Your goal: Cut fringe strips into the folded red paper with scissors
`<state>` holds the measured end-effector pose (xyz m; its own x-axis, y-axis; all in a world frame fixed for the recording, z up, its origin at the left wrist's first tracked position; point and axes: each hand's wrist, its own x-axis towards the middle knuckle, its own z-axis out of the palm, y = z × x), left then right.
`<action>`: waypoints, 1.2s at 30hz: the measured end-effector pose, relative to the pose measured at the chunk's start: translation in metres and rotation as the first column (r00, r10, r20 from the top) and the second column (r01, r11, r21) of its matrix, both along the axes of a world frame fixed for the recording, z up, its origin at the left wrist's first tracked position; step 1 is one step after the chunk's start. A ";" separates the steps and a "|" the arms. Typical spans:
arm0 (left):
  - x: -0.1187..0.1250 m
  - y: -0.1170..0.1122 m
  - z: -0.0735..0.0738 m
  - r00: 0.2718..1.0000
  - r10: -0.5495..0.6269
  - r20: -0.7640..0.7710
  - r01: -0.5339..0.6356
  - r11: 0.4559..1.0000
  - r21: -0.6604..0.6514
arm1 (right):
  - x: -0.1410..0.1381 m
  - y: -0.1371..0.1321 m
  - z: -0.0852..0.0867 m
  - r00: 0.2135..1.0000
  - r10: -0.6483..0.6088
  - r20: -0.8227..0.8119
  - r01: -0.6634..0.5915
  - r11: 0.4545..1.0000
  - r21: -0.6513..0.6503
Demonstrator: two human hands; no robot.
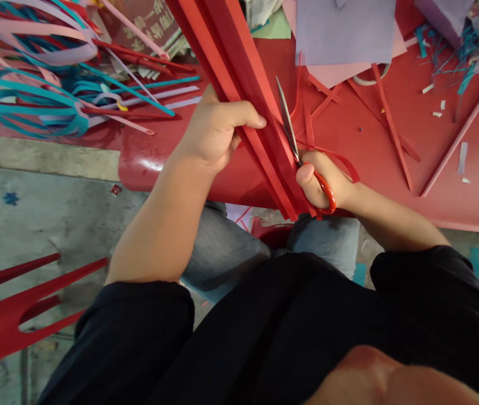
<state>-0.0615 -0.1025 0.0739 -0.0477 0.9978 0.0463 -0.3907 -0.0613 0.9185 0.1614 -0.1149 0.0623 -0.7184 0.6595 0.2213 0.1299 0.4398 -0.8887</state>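
My left hand (222, 126) grips a long folded sheet of red paper (239, 62), its thumb lying over the folds. The paper slants from the top of the view down to the table's front edge. My right hand (324, 174) is closed around the orange-red handles of a pair of scissors (289, 121). The metal blades point up and to the left, along the right edge of the red paper. They look nearly closed. A thin red strip (344, 163) curls beside my right hand. The fingers under the paper are hidden.
A red-covered table (391, 197) spans the view. Paper-strip loops (54, 107) in blue, pink and lilac lie at the left. Lilac sheets (344, 34) lie at the back, with blue shreds (450, 62) and loose red strips (391, 129) at right. A red stool (12, 315) stands lower left.
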 end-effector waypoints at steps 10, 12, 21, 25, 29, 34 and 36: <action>-0.003 0.003 0.000 0.998 -0.031 -0.050 0.032 0.999 0.030 | -0.005 -0.002 -0.017 0.994 -0.016 -0.107 0.010 0.998 -0.063; -0.004 0.003 -0.001 0.998 -0.031 -0.048 0.032 0.999 0.033 | -0.004 -0.003 -0.019 0.994 -0.021 -0.110 0.013 0.997 -0.075; -0.002 0.003 -0.007 0.998 0.028 -0.056 -0.026 0.999 0.030 | -0.003 -0.006 -0.014 0.994 -0.070 -0.082 0.065 0.997 -0.052; -0.001 0.004 -0.004 0.999 0.032 -0.040 -0.032 0.999 0.006 | -0.004 -0.004 -0.010 0.995 -0.068 -0.067 0.067 0.998 -0.018; -0.003 0.003 -0.007 0.998 -0.018 -0.060 0.017 1.000 -0.019 | -0.004 0.000 -0.008 0.998 -0.001 -0.066 0.000 1.000 -0.014; -0.002 0.000 -0.009 0.994 -0.053 -0.093 0.048 0.997 -0.056 | -0.002 0.004 -0.006 0.997 0.040 -0.071 -0.043 0.998 -0.036; -0.002 0.000 -0.007 0.993 -0.071 -0.095 0.064 0.996 -0.068 | -0.001 0.004 -0.006 0.996 0.052 -0.074 -0.053 0.998 -0.015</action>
